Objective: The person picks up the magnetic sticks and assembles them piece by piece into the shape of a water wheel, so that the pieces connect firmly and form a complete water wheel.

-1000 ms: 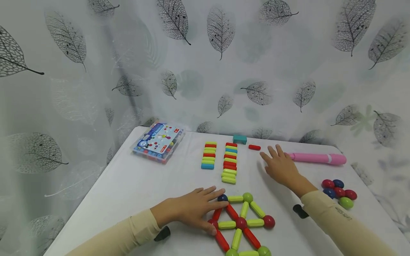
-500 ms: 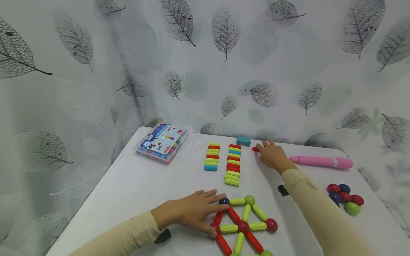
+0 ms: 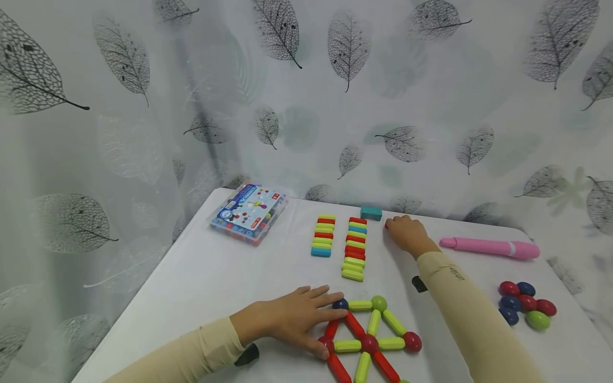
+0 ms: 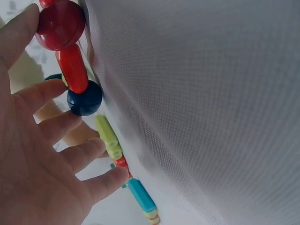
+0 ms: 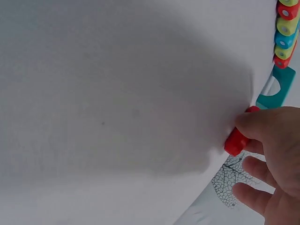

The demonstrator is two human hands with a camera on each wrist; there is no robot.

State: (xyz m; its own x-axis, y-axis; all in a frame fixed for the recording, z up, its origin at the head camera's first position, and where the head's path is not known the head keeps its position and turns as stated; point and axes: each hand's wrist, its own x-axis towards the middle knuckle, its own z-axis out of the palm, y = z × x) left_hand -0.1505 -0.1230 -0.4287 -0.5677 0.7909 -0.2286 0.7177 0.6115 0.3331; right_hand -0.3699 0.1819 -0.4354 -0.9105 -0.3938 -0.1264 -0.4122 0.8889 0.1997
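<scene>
My right hand (image 3: 408,234) is at the back of the table, where thumb and finger pinch a red magnetic rod (image 5: 236,142); in the head view the hand hides most of it. My left hand (image 3: 298,317) lies with spread, fairly straight fingers over the left side of a flat figure of rods and balls. Its thumb touches a red ball (image 4: 61,24) and its fingers reach the dark blue ball (image 4: 85,99). The figure has a red centre ball (image 3: 369,343) with red and yellow-green rods running outward. Its near edge is cut off by the frame.
Two columns of loose rods, a shorter one (image 3: 323,235) and a longer one (image 3: 355,249), lie mid-table. A teal block (image 3: 371,213) sits behind them. A clear parts box (image 3: 249,213) is back left. To the right are a pink wand-like object (image 3: 489,248) and several loose balls (image 3: 528,303).
My right hand has moved left and back to the lone red rod and now pinches it. The left hand stays on the figure. The head view has shifted slightly.
</scene>
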